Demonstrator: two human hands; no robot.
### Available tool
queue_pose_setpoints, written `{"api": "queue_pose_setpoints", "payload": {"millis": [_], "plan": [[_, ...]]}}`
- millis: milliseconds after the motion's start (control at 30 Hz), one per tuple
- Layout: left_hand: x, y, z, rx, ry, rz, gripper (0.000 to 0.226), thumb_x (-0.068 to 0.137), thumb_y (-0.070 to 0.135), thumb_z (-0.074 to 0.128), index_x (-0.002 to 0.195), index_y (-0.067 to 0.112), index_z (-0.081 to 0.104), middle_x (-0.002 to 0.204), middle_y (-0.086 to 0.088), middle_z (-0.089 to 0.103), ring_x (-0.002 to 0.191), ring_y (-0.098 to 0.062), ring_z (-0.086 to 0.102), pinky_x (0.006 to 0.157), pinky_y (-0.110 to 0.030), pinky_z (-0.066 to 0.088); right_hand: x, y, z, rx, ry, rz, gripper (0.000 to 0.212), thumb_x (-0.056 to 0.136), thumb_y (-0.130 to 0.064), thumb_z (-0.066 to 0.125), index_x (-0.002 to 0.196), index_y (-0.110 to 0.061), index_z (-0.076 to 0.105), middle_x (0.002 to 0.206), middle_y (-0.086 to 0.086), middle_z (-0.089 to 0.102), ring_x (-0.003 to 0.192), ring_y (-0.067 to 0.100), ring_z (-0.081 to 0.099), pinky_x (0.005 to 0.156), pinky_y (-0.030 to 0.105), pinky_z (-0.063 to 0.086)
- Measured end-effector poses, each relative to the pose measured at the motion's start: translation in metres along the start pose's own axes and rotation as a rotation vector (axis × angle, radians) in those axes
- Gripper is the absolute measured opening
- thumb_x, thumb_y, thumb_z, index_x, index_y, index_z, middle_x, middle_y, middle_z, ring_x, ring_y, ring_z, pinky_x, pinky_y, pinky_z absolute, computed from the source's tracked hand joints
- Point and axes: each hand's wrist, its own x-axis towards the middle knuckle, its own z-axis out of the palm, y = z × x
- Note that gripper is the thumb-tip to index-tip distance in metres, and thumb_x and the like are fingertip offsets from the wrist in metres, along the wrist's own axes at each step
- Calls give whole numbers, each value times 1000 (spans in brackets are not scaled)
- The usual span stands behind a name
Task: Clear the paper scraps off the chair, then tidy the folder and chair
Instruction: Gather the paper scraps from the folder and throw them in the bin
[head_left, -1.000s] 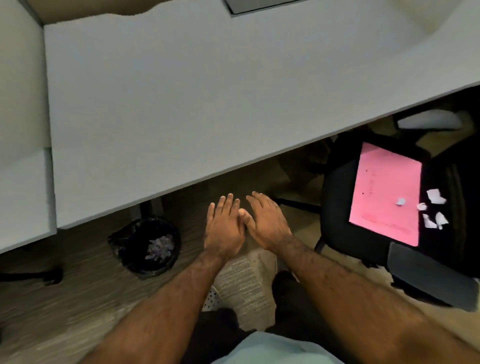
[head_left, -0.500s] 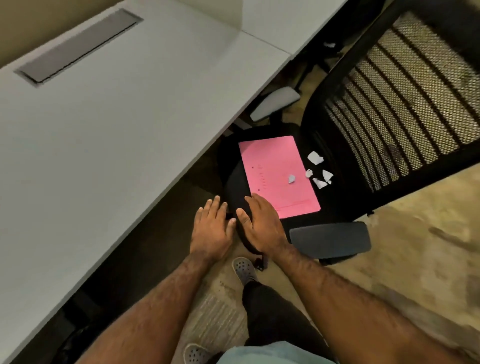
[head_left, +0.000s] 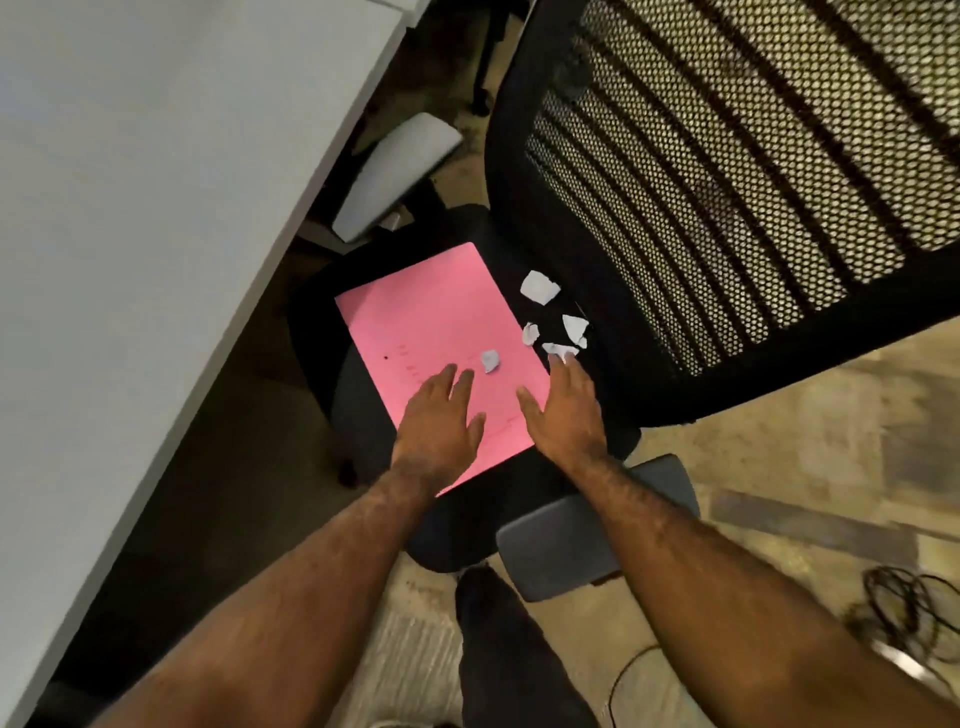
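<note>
We see a white desk (head_left: 156, 218) filling the left side, and beside it a black chair (head_left: 524, 249) with a wide mesh back (head_left: 737, 171) and grey armrests, one near us (head_left: 582, 540) and one tucked under the desk edge (head_left: 395, 176). On the chair seat lies a pink folder (head_left: 441, 332), flat and closed. Our left hand (head_left: 441, 421) hovers over the folder's near half, fingers spread and holding nothing. Our right hand (head_left: 566, 415) reaches over the folder's right edge, open and flat, its fingertips touching or just short of the nearest scrap (head_left: 558, 349); we cannot tell which. One small scrap (head_left: 490, 360) sits on the folder, and three more paper scraps (head_left: 540, 287) (head_left: 575, 326) (head_left: 530, 333) lie on the black seat just beside it.
</note>
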Motion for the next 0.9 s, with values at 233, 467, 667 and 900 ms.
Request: {"api": "queue_pose_setpoints", "payload": {"millis": [233,467,667,900], "plan": [[91,30,38,172,68,195,68,92,53,51,148,28,22,141,-16,44,110,-33,53,79,-43,52,81,39,18,-98,134,20,65,92,-43,52,146,-13,31,154,14,27,139,31,27,106,51,38],[152,42,83,245,54,337,70,91,62,46,148,27,26,131,-18,49,106,-32,51,81,-44,47,128,57,52,-395,69,18,72,87,-46,55,148,-18,27,154,19,26,135,35,34,99,50,41],[164,29,96,183,139,337,42,94,53,41,119,21,52,109,-9,57,86,-22,52,64,-34,40,136,64,62,-396,229,-48,39,94,-41,46,126,-18,50,127,13,50,102,30,50,79,44,44],[166,11,94,123,51,307,39,100,46,36,101,15,60,94,-6,59,70,-14,40,57,-30,35,134,69,66,-386,223,-178,30,101,-37,41,96,-11,56,90,10,54,76,25,51,58,37,45]]}}
